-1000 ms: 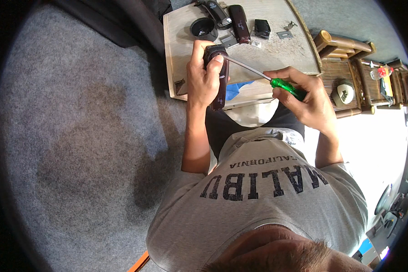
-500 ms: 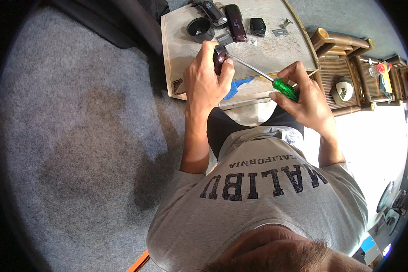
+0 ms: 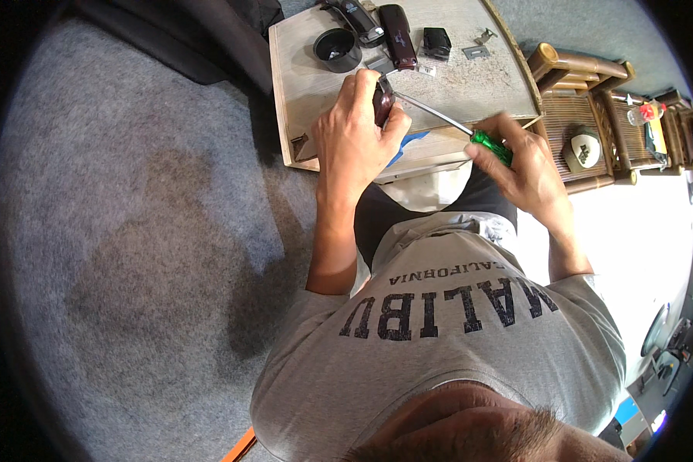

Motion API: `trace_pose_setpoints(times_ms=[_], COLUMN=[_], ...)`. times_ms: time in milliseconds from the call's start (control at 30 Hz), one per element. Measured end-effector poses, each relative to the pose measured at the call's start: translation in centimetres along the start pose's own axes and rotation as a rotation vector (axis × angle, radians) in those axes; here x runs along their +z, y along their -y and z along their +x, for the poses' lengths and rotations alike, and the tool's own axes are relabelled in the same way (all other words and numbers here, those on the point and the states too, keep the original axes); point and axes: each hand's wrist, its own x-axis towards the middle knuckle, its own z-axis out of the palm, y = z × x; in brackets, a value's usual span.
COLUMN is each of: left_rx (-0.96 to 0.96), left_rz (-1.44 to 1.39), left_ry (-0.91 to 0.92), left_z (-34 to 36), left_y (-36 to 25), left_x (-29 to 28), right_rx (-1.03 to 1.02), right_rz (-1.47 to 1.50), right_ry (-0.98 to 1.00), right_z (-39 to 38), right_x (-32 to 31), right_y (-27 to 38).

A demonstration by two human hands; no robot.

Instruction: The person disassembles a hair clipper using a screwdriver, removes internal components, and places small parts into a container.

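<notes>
My left hand (image 3: pixel 354 142) is wrapped round a dark red, glossy piece with a black end, which looks like a hair clipper part (image 3: pixel 383 102); the palm and fingers hide much of it. In my right hand (image 3: pixel 533 169) is a screwdriver (image 3: pixel 445 117) with a green see-through handle, held between thumb and fingers. Its metal shaft slants up to the left, and the tip meets the clipper part close to my left thumb. Both hands are above the near edge of the small wooden table (image 3: pixel 300 85).
On the table lie a black round cup (image 3: pixel 337 51), a black hair clipper (image 3: pixel 358 21), a dark red clipper cover (image 3: pixel 397 37), a small black block (image 3: pixel 437 44) and metal blade pieces (image 3: pixel 477 51). A bamboo bench (image 3: pixel 573 115) with a cap (image 3: pixel 582 149) stands at right.
Both hands have shifted slightly right with the clipper part and screwdriver. My right fingers have changed position around the green handle, and the tip stays at the part.
</notes>
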Motion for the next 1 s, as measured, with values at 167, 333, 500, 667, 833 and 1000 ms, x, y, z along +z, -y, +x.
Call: trace_pose_setpoints(times_ms=[167,333,500,667,833,1000], left_rx=[-0.003,0.069,0.077,0.07,0.076,0.064], left_rz=[0.019,0.061,0.063,0.061,0.07,0.081], left_ry=[-0.003,-0.017,0.0,-0.006,0.003,0.004], left_z=[0.0,0.0,0.1,0.1,0.2,0.3], left_y=[-0.1,0.2,0.0,0.1,0.0,-0.1], left_x=[0.0,0.3,0.3,0.3,0.4,0.3], right_rx=[-0.075,0.021,-0.001,-0.029,-0.002,-0.021], right_rz=[0.025,-0.123,0.142,-0.108,-0.048,0.089], right_ry=[-0.095,-0.021,-0.149,-0.079,-0.045,-0.089], right_z=[0.1,-0.2,-0.1,0.0,-0.3,-0.3], right_x=[-0.5,-0.4,0.6,-0.3,0.3,0.4], right_y=[-0.6,-0.9,-1.2,-1.1,-1.5,-2.2])
